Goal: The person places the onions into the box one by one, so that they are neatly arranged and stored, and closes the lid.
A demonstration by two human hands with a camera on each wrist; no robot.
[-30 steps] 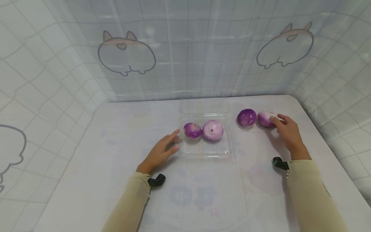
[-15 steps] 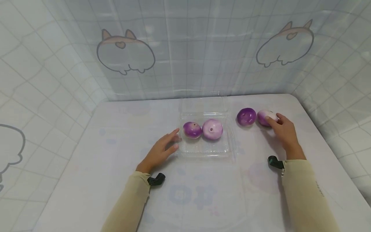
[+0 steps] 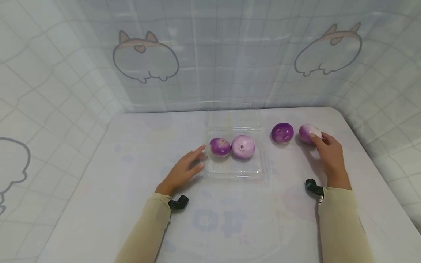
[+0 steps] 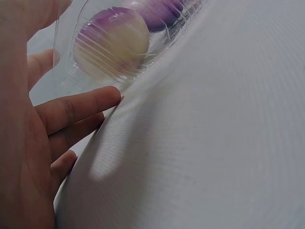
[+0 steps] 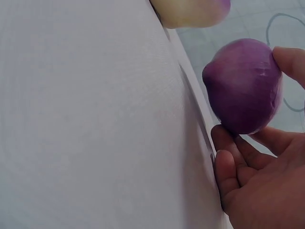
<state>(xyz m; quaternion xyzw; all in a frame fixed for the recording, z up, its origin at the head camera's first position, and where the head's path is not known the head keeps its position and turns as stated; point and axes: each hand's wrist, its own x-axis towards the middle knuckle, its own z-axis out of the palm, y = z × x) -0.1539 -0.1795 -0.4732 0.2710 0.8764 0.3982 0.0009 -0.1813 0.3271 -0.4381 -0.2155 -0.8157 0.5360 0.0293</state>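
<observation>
Two purple-and-white onions, one darker onion (image 3: 220,147) and one paler onion (image 3: 243,147), sit side by side in an open clear plastic clamshell box (image 3: 235,168). My left hand (image 3: 182,170) rests at the box's left edge with fingers extended; in the left wrist view its fingertips (image 4: 112,95) are right by the ribbed plastic wall. To the right, my right hand (image 3: 331,155) holds another onion (image 3: 308,133) between thumb and fingers. The right wrist view shows this onion's purple side (image 5: 245,88), with the thumb above and fingers below.
A dark purple onion (image 3: 282,133) lies on the white table (image 3: 138,146) between the box and my right hand. The box's clear lid (image 3: 234,118) lies folded back toward the grid-patterned curtain (image 3: 227,65). Similar curtains hang at both sides.
My right hand has taken a firmer hold of its onion and shifted it slightly right, opening a gap from the dark purple one. The left hand and box stay in place.
</observation>
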